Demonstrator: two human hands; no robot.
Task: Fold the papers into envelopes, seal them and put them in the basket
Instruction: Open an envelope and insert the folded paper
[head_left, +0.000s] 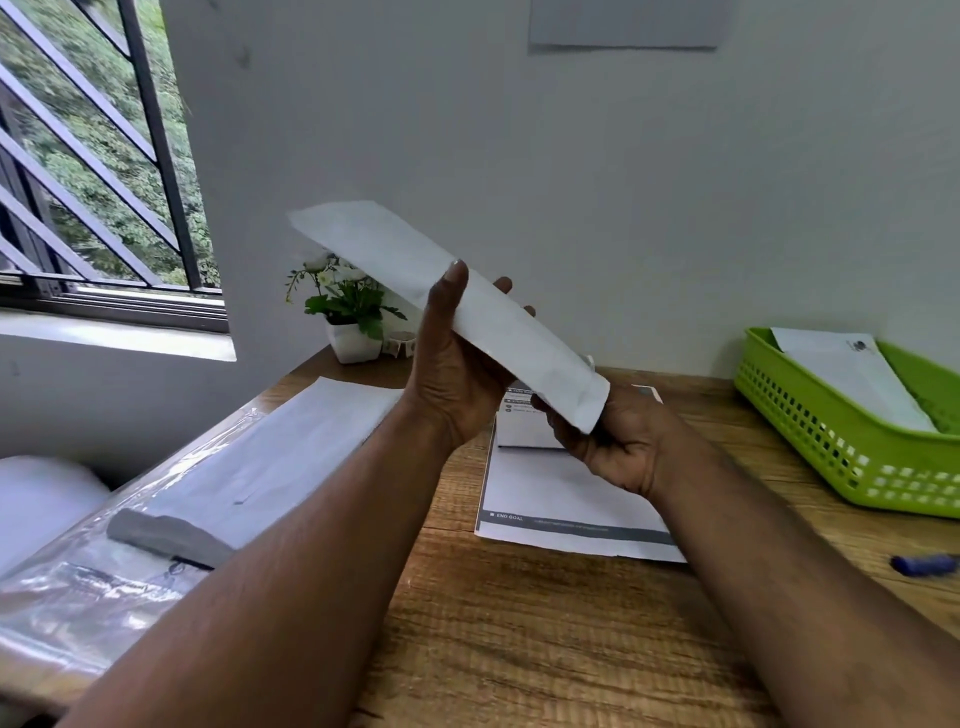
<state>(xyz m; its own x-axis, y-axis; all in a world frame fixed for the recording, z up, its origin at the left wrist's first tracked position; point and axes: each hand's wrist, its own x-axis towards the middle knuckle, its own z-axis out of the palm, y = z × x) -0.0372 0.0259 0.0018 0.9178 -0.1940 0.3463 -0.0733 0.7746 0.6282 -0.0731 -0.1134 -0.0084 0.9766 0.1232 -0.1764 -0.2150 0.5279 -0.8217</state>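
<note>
**Two hands lifting one folded envelope clear of the desk**

Two forearms are reaching in from the near edge, and I am watching both hands close on the same white envelope (457, 306), held in the air above the wooden desk (519, 623) and tilting down from far left to near right; my right hand (618, 447) is gripping its lower near end from underneath, fingers curled shut around the corner; my left hand (457, 374) is clamping the middle, thumb on the near face and fingertips showing past the far edge. Beneath them a printed sheet (566, 499) is lying flat on the desk; a blue pen-like item (924, 564) is sitting well off to the right; a stack of paper in clear wrap (249, 467) is lying to the left. Farther right, the green basket (810, 431) is already holding one white envelope.

I am judging this as the sealing or checking step; whether the flap is stuck down I cannot tell. Next I would be pressing the flap edge firm, then carrying the envelope right and lowering it into the basket.
</note>
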